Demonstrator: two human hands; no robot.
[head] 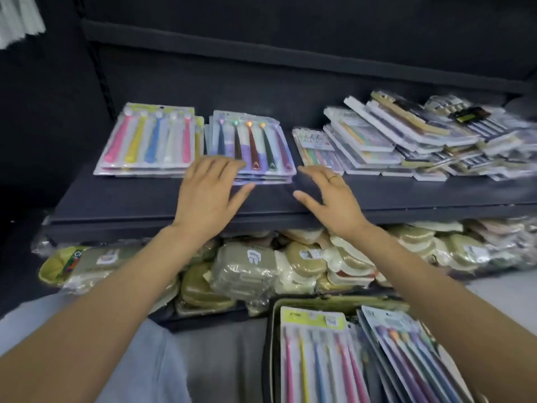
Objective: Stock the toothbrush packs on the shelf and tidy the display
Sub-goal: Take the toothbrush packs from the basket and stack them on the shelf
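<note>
Fingers of the left hand lie straight and spread, tips resting on the near edge of the purple-backed toothbrush stack at frame centre; thumb splayed right along the stack's front edge. Fingers of the right hand straight and loosely spread, holding nothing, tips just beside the stack's right front corner; whether they touch it cannot be told. A ring sits on one right finger.

Purple-backed stack lies flat on the dark shelf, several packs deep. Just left of it, touching or nearly so: a stack of pastel toothbrush packs, pink, yellow, blue, white handles. Right of centre: a small toothbrush pack, then a loose, slanted heap of mixed packs running to the upper right edge, blurred.

Below the shelf, mid frame: wrapped beige and cream goods crowd the lower level. Lower right: a dark container holding more toothbrush packs, some fanned. Both forearms cross in front of the lower level.
</note>
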